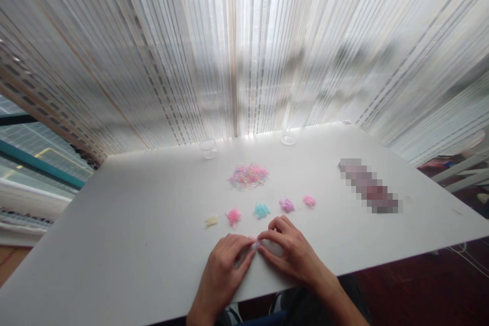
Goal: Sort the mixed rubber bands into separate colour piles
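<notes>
My left hand (228,265) and my right hand (289,250) meet near the table's front edge, fingertips pinched together on a small pale pink bundle (255,243). Just beyond them lies a row of small piles of thin strands: yellow (211,221), coral pink (233,217), turquoise (262,210), purple (286,205) and pink (309,201). A larger tangled pile of mixed colours (249,176), mostly pink, sits behind that row.
On the white table (114,234), a clear round container (209,148) and a clear lid (288,139) stand at the back edge. A blurred-out long object (370,187) lies at right. Sheer striped curtains (237,51) hang behind.
</notes>
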Available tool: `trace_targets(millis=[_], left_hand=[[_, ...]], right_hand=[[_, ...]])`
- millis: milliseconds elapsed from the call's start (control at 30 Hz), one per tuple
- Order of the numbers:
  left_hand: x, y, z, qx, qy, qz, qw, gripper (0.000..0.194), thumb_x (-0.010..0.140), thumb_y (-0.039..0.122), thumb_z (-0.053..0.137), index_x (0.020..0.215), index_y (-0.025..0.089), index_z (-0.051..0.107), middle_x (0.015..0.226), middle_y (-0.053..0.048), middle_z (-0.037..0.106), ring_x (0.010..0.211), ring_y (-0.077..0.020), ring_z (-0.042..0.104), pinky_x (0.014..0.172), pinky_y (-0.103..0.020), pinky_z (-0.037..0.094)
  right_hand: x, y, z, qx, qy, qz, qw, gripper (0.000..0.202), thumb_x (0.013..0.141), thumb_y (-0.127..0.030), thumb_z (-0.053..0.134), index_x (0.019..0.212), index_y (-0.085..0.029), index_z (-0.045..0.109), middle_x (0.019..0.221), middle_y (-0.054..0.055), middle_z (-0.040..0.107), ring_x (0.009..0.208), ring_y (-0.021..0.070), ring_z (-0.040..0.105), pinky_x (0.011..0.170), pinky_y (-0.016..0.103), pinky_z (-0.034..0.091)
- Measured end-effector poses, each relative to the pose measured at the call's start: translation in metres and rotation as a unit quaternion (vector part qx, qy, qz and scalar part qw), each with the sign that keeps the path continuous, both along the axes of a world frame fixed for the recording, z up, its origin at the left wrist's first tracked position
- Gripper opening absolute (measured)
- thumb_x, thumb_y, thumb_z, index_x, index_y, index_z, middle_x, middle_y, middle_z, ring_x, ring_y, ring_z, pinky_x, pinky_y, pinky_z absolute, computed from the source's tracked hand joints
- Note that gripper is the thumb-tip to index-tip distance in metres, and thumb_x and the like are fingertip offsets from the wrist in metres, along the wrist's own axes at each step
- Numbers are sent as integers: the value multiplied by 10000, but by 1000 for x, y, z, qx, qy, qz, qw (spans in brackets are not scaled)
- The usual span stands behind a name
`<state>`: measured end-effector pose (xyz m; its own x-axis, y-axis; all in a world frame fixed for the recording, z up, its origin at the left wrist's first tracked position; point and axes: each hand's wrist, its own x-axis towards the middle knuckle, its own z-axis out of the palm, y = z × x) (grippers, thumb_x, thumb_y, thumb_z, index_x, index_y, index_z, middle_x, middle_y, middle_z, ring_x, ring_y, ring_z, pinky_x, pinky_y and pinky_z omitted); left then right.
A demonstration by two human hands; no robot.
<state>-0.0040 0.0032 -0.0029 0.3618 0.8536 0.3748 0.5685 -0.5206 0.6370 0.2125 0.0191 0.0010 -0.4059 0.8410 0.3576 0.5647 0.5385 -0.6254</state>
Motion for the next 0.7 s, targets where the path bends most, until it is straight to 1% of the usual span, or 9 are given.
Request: trace_targets(millis=[100,200,333,533,700], left_hand=[[0,0,3,2,-1,-2,1000,103,1004,210,632,1071,250,700,958,-26,756,821,-197,693,730,-303,567],[0,0,5,8,-6,-1,1000,88,1004,225,637,1046,247,711,921,-24,759,799,-193,694,717,-295,565],[-2,-1,4,-9,-30,3,999,76,1005,265,648,1019,248,721,908,-22,757,754,-175,682,690,-274,563],[-5,-4,3,-43,-71,22,996,88,1006,280,652,1022,233,725,899,-18,751,696,-142,657,657,-237,553],[-4,-3,5,-48,-65,26,996,108,1009,285,637,1013,224,726,900,-30,752,687,-143,653,644,-236,551]], right_hand=[[2,0,-2,2,16,2,1000,92,949,-165,685,985,-234,735,912,51,623,873,210,602,752,330,527],[4,0,-2,-1,30,8,1000,112,930,-135,690,978,-228,728,900,45,626,869,206,606,754,324,523],[6,0,-1,-9,49,9,999,129,906,-108,686,962,-222,709,894,40,626,866,206,609,758,324,520],[7,-1,-1,-5,84,-10,996,112,927,-123,655,949,-225,695,890,37,618,844,193,614,753,309,526],[7,-1,-3,-11,85,-22,996,94,934,-143,651,941,-225,697,899,38,620,847,191,624,757,310,533]])
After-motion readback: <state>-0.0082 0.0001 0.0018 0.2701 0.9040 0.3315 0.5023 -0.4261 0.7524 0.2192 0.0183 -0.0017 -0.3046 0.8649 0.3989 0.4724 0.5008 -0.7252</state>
